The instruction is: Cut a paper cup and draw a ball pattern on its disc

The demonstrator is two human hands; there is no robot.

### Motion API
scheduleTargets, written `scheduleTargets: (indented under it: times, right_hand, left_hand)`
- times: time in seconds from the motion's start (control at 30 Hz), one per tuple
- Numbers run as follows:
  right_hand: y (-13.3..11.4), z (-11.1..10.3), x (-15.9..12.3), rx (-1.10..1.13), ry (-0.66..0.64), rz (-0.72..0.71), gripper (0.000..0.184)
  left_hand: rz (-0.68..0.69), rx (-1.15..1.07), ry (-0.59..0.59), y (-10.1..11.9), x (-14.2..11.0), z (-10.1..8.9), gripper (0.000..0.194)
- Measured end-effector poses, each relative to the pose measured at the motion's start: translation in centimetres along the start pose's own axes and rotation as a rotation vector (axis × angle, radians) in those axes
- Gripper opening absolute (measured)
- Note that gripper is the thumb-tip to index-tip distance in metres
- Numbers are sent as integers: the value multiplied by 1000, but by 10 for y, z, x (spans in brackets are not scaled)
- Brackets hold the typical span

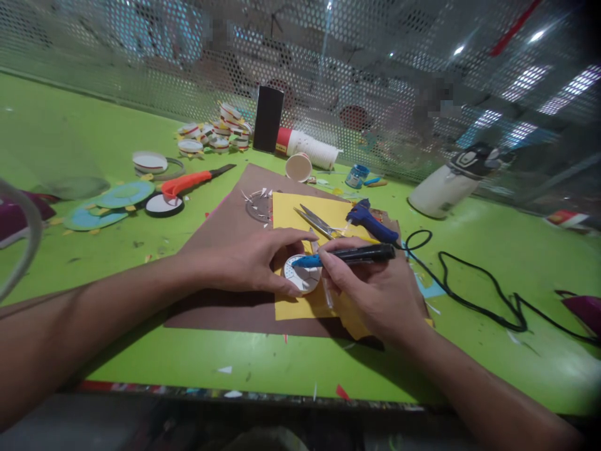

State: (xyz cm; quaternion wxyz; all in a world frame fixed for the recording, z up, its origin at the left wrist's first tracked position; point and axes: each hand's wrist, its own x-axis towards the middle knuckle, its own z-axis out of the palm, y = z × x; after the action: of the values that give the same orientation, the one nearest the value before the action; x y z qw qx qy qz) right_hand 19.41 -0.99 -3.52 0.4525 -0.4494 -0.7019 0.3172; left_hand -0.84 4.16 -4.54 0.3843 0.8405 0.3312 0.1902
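Note:
My left hand [253, 260] curves around a small white disc [305, 280], gripping its edge between thumb and fingers. Dark lines cross the disc's face, and blue dots fill one section on its left. In my right hand [370, 288] is a marker [357, 254] with a black barrel and a blue tip end, which rests at the dotted section. Under both hands lie a yellow sheet [286, 210] and a larger brown sheet [211, 310]. Just beyond my fingers are metal scissors [317, 220] and a blue glue gun [370, 220].
An orange-handled blade [188, 183] and light-blue discs [124, 194] lie left. Behind stand a dark upright phone-like slab [268, 119], stacked paper cups [312, 149], a blue jar [357, 176] and piled small rings [220, 133]. A white tumbler [444, 188] and black cord [474, 310] occupy the right.

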Motion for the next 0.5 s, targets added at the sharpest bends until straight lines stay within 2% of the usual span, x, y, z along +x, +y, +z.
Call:
scheduleTargets:
  times: [0.27,0.5]
  right_hand:
    - [-3,-1,1,-152,-1,-55,7]
    - [5,5,-2,-172,125,-160,4]
  left_hand:
    - [31,4,-2,-3,1,1,77]
    - [14,62,3,-3,0,1,78]
